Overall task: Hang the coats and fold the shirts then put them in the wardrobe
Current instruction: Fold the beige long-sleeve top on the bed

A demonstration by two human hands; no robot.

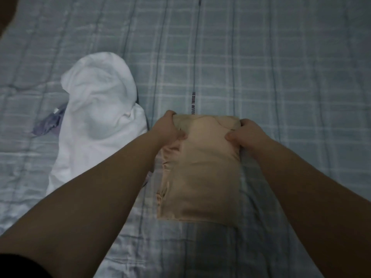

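A beige shirt (pixel 202 171) lies folded into a narrow rectangle on the bed, its neckline at the far end. My left hand (pixel 167 129) grips the far left corner of the beige shirt, fingers curled over the edge and thumb on top. My right hand (pixel 246 133) grips the far right corner the same way. A crumpled white shirt (pixel 96 117) lies to the left of my left arm. A bit of purple cloth (pixel 47 124) shows under the white shirt's left side.
Everything lies on a bed covered with a pale blue checked quilt (pixel 281 77). A dark line with printed letters (pixel 193 101) runs along the quilt beyond the beige shirt. The wardrobe is out of view.
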